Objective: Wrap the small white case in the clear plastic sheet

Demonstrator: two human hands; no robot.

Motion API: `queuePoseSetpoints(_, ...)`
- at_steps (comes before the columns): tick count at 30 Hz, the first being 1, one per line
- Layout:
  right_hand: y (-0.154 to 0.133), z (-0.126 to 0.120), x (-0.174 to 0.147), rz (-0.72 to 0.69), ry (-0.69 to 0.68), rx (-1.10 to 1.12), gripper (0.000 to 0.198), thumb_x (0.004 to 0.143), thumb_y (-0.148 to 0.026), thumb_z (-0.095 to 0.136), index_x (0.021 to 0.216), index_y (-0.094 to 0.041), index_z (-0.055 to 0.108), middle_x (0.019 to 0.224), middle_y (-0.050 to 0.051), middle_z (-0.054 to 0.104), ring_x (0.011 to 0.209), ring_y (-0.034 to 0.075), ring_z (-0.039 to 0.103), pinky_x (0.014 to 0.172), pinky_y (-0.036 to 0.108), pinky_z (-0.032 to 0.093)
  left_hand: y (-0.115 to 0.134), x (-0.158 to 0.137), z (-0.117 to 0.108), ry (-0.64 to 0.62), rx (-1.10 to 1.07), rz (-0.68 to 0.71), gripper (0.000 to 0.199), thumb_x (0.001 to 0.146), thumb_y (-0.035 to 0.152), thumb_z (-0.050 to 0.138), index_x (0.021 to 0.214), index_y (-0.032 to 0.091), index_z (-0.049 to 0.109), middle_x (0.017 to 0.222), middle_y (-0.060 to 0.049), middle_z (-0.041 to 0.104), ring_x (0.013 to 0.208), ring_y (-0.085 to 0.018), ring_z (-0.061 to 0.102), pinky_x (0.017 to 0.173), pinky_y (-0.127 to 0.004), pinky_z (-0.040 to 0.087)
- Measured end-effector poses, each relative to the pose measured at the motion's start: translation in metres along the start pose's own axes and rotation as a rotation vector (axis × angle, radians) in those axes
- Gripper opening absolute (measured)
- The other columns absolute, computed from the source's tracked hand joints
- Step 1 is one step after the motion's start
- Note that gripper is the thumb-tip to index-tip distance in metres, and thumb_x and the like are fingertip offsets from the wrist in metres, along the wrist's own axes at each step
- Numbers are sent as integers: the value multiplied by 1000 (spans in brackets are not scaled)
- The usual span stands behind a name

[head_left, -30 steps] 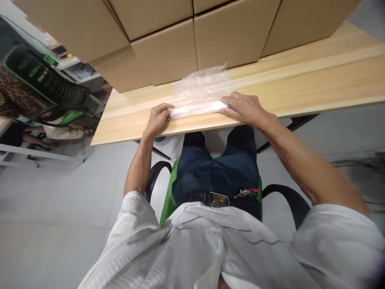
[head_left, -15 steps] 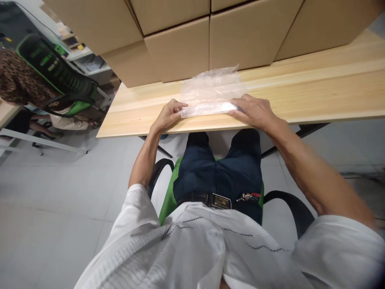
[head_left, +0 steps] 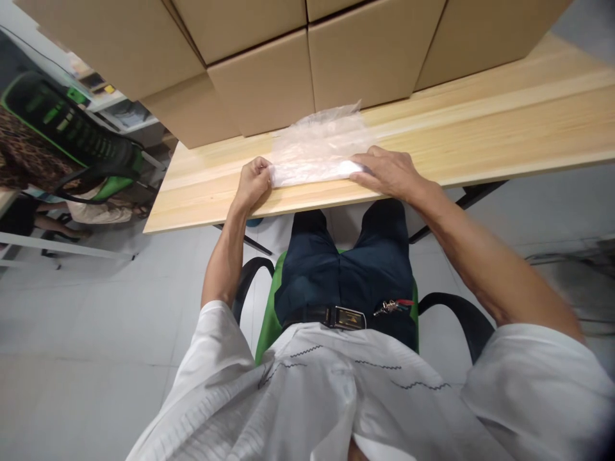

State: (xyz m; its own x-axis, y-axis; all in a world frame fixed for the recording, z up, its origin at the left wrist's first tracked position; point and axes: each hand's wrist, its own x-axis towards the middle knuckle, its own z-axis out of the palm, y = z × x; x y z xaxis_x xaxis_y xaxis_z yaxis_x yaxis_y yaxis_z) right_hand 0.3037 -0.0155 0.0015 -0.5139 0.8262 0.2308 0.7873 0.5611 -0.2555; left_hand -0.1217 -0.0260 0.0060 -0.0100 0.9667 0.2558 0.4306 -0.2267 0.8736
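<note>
A thin, see-through plastic sheet (head_left: pixel 319 137) lies on the wooden table, its near edge bunched into a low roll with a bright shine at the right end. With fingers and thumb closed, my left hand (head_left: pixel 254 182) pinches the left end of this roll. My right hand (head_left: pixel 388 173) grips the right end, thumb on the near side and fingers over the top. A small dark part shows beside the right fingers; what it belongs to, I cannot make out. The far edge of the sheet spreads loosely toward the boxes.
Large cardboard boxes (head_left: pixel 264 83) are stacked along the back of the wooden table (head_left: pixel 485 128). My legs are under its front edge. At the left, a person sits by a black and green mesh chair (head_left: pixel 72 121), near white shelves (head_left: pixel 122 118).
My left hand has closed in on the left end of the plastic and its fingers are more curled. My right hand keeps its grip. The whole view has shifted slightly.
</note>
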Motion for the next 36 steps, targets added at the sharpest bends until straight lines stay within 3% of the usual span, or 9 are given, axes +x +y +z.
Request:
queuePoseSetpoints(5, -4, -2, 1, 5, -5, 5, 65, 122, -66, 58, 172, -31, 80, 153, 22, 84, 138, 50, 75, 108, 59, 61, 7, -2, -8, -99, -74, -93, 35, 103, 43, 91, 99, 31, 59, 61, 9, 43, 48, -12, 36, 51, -30, 23)
queuePoseSetpoints(11, -6, -4, 0, 39, -30, 7, 66, 123, -70, 61, 173, -32, 79, 155, 20, 83, 138, 48, 75, 111, 57, 59, 18, 0, -11, -203, -38, -117, 32, 95, 29, 95, 119, 28, 75, 62, 12, 48, 43, -8, 36, 46, -26, 27)
queuePoseSetpoints(17, -2, -1, 0, -16, 12, 22, 65, 124, -74, 57, 171, -34, 79, 148, 18, 85, 136, 46, 75, 106, 54, 58, 12, 13, -7, -154, -81, -175, 16, 76, 19, 79, 91, 25, 77, 54, 9, 50, 41, -6, 30, 44, -24, 20)
queuePoseSetpoints(23, -6, -3, 0, -2, 6, 8, 59, 124, -65, 57, 169, -35, 80, 150, 18, 86, 138, 48, 76, 106, 54, 59, 16, 8, -21, -92, 100, -246, 21, 69, 19, 74, 89, 26, 75, 56, 4, 62, 44, -13, 41, 46, -27, 24)
queuePoseSetpoints(26, -10, -7, 1, 4, -22, 14, 56, 124, -64, 58, 168, -36, 80, 152, 18, 85, 139, 48, 76, 107, 54, 59, 21, -7, -27, 96, 223, -55, 13, 89, 28, 81, 100, 28, 76, 68, 2, 66, 66, -21, 66, 63, -32, 53)
queuePoseSetpoints(29, -11, -9, 1, 14, -46, 9, 54, 125, -63, 59, 166, -35, 79, 155, 18, 83, 141, 48, 76, 108, 53, 58, 35, -22, -12, 196, 367, 148, 31, 113, 53, 83, 131, 27, 82, 103, -6, 84, 115, -31, 85, 109, -45, 70)
queuePoseSetpoints(31, -11, -8, 0, 15, -39, -4, 55, 125, -62, 59, 167, -34, 79, 156, 18, 83, 141, 48, 76, 106, 53, 57, 48, -26, 16, 85, 397, 267, 57, 121, 71, 77, 156, 27, 79, 149, -17, 87, 154, -39, 80, 137, -56, 62)
queuePoseSetpoints(33, -11, -7, -1, 13, -21, -19, 56, 124, -62, 59, 167, -33, 80, 156, 19, 84, 140, 48, 75, 104, 52, 57, 60, -22, 54, -128, 437, 358, 77, 122, 85, 71, 174, 29, 73, 185, -21, 74, 184, -45, 62, 155, -63, 46)
queuePoseSetpoints(36, -10, -5, -1, 3, -2, -23, 58, 124, -61, 58, 169, -33, 81, 153, 19, 85, 136, 48, 75, 101, 51, 56, 67, -8, 109, -346, 526, 426, 98, 120, 98, 62, 190, 28, 64, 205, -20, 57, 199, -50, 42, 165, -72, 25)
